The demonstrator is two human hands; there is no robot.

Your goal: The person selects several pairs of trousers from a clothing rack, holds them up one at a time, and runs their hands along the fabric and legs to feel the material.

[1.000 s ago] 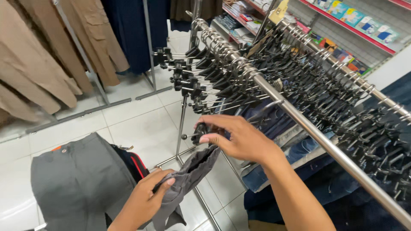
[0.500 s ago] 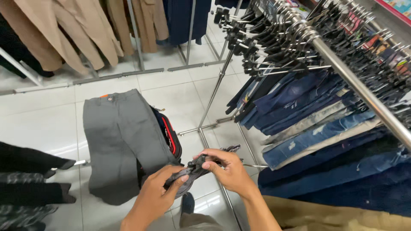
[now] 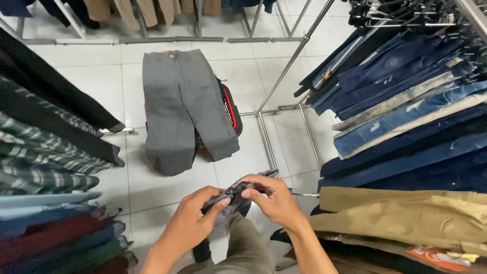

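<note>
My left hand [image 3: 190, 223] and my right hand [image 3: 271, 200] meet low in the middle of the head view, both closed on a black clip hanger [image 3: 231, 193]. A fold of grey cloth [image 3: 228, 210] hangs from the hanger between the hands. Its metal hook [image 3: 304, 194] pokes out to the right past my right hand. Beyond the hands a pair of grey trousers [image 3: 185, 106] lies spread over a red and black basket [image 3: 231, 109] on the white tile floor [image 3: 101, 86].
A rail of hanging jeans [image 3: 406, 122] and khaki trousers [image 3: 416, 213] fills the right side, with black hangers [image 3: 406, 12] above. Dark and striped folded garments [image 3: 45, 152] hang on the left. Metal rack legs [image 3: 269, 137] cross the floor. My own leg [image 3: 243, 251] is below.
The view has tilted further down to the floor. Both hands have come closer to me, still on the hanger and cloth. Earlier my right hand reached up near the rail.
</note>
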